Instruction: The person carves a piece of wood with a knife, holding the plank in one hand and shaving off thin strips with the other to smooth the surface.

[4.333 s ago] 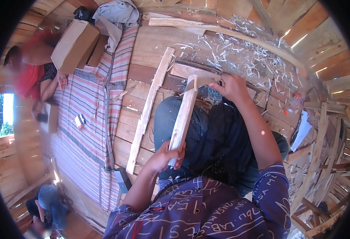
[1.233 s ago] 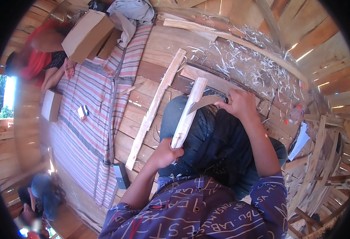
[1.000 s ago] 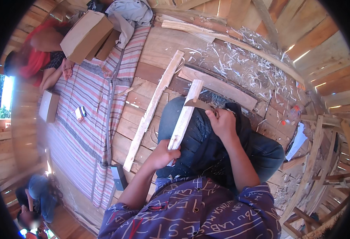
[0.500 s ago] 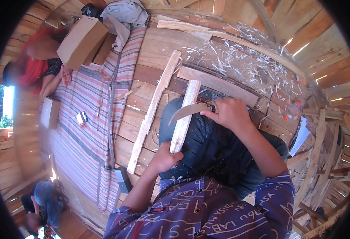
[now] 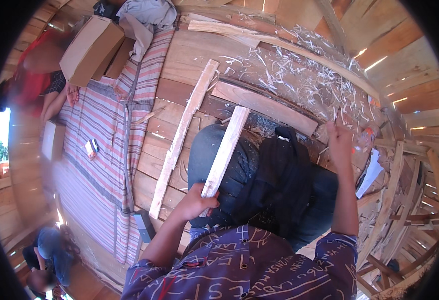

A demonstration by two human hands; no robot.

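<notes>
Our left hand (image 5: pixel 197 200) is closed around the near end of a pale wooden slat (image 5: pixel 225 150), which runs up and away across our dark-trousered lap toward the plank floor (image 5: pixel 189 50). Our right hand (image 5: pixel 340 145) is lifted off to the right, well apart from the slat; we cannot tell how far it is closed or whether it holds anything. A black bag (image 5: pixel 279 185) lies on our lap between the two hands. Just left of the slat a longer wooden strip (image 5: pixel 182 135) lies on the floor, with a striped mat (image 5: pixel 99 150) beyond it. Pale wood shavings (image 5: pixel 299 80) litter the boards ahead, and a cardboard box (image 5: pixel 92 47) sits at the far left
</notes>
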